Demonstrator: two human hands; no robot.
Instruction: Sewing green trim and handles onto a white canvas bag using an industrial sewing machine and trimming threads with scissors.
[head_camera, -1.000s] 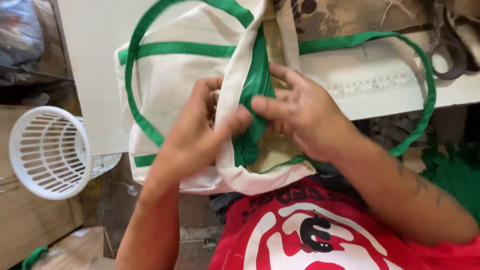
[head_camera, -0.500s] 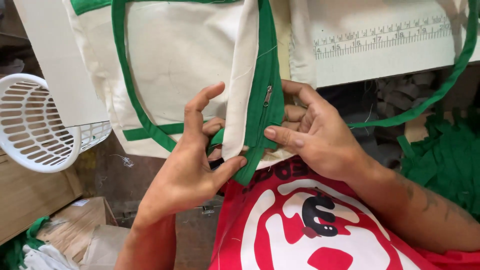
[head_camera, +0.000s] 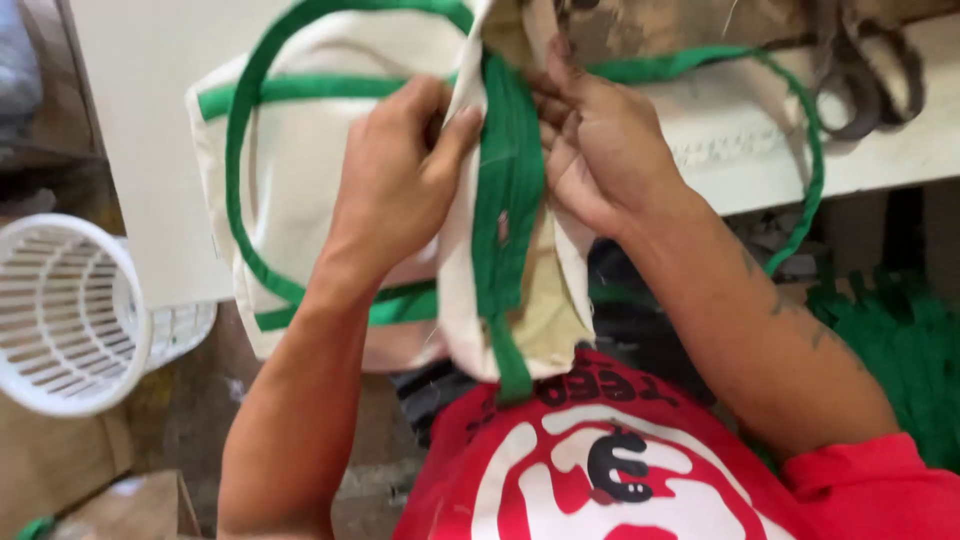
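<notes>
left: basket (head_camera: 70, 315) blocks | right: scissors (head_camera: 870, 75), probably | centre: bag (head_camera: 300, 190)

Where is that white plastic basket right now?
The white basket sits at the far left of the head view, below the white table, left of the left hand.

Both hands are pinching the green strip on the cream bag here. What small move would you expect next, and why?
Probably sliding both grips down the green strip. The left hand pinches the cream bag fabric beside it and the right hand holds its other edge near the top, while the strip's lower end hangs loose.
</notes>
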